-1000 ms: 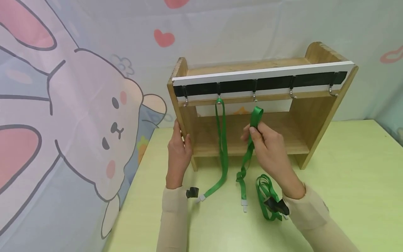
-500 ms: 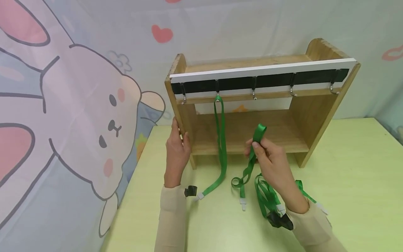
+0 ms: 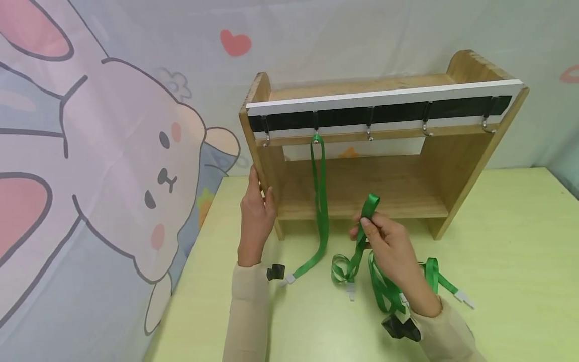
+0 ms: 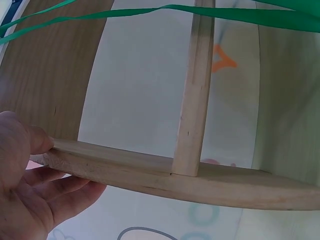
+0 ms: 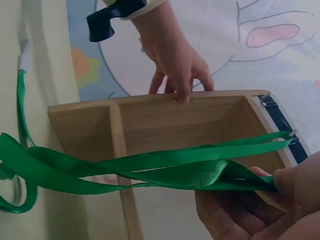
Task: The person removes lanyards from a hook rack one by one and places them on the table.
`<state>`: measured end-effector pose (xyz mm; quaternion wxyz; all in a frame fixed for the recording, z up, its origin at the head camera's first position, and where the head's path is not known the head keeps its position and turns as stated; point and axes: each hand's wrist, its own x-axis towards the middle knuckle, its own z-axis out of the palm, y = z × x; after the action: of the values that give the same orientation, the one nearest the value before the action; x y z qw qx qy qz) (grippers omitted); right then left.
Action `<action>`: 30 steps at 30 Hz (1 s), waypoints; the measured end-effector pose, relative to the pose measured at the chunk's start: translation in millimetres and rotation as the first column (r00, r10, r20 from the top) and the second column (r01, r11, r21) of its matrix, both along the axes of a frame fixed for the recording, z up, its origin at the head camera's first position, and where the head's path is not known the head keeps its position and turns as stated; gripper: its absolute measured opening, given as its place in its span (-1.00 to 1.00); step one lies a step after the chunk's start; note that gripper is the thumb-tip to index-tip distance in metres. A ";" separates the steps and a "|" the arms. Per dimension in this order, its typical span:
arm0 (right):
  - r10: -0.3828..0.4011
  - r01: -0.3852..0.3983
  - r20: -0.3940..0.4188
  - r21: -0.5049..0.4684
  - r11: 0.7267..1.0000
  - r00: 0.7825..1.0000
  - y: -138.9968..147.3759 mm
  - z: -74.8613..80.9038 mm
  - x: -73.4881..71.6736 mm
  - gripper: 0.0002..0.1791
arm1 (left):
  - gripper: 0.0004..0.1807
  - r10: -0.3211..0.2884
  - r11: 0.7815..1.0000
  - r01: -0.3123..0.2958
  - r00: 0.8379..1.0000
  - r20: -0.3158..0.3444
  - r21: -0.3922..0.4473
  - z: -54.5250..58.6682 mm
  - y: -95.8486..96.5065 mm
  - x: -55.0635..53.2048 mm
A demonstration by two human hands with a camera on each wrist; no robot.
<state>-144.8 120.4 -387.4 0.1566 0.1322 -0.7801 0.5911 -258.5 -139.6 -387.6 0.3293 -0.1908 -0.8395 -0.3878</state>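
My left hand holds the left side panel of the wooden shelf. In the left wrist view the thumb lies on one face of that side panel and the fingers on the other. My right hand pinches a green lanyard between thumb and fingers, its loop sticking up. The strap below it curls on the table, ending in a white clip. Another green lanyard hangs from the second hook from the left, its clip on the table.
More green lanyards lie on the table under my right forearm, partly hidden; one clip points right. Several metal hooks line the black strip across the shelf's top. A printed cloth hangs behind and at left.
My right hand has come down and slightly toward me with its lanyard, whose lower strap now bunches in a curl on the table. My left hand stays on the shelf's side.
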 end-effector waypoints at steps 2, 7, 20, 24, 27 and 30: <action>0.019 -0.019 0.023 0.005 1.000 1.000 -1.9 -3.4 -1.0 -0.74 | -0.38 0.000 1.000 0.000 1.000 0.002 0.002 0.8 0.5 0.1; 0.059 -0.060 0.092 0.014 0.998 0.994 -10.0 -12.1 -4.5 -0.75 | -0.37 -0.001 1.000 0.000 1.000 0.010 0.016 2.7 0.3 -1.2; 0.004 -0.019 0.223 0.065 0.998 0.975 -28.2 -43.9 -6.8 -0.74 | -0.37 0.001 1.000 -0.001 1.000 0.020 0.006 -1.2 1.2 -0.8; -0.020 0.007 0.260 0.052 0.999 0.965 -31.9 -51.9 -7.2 -0.74 | -0.37 -0.002 1.000 0.002 1.000 0.018 0.008 -1.7 1.4 -0.7; -0.036 0.008 0.284 0.099 0.995 0.958 -34.2 -58.3 -8.6 -0.72 | -0.37 -0.005 1.000 0.005 1.000 0.014 0.012 -1.4 1.2 -0.6; -0.049 -0.006 0.299 0.179 0.984 0.953 -36.0 -64.7 -10.6 -0.66 | -0.38 -0.006 1.000 0.006 1.000 0.008 0.015 -0.5 1.4 -1.2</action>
<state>-155.4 84.5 -452.1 0.0294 0.0452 -0.8458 0.5308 -259.6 -138.2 -388.1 0.3261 -0.1894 -0.8372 -0.3960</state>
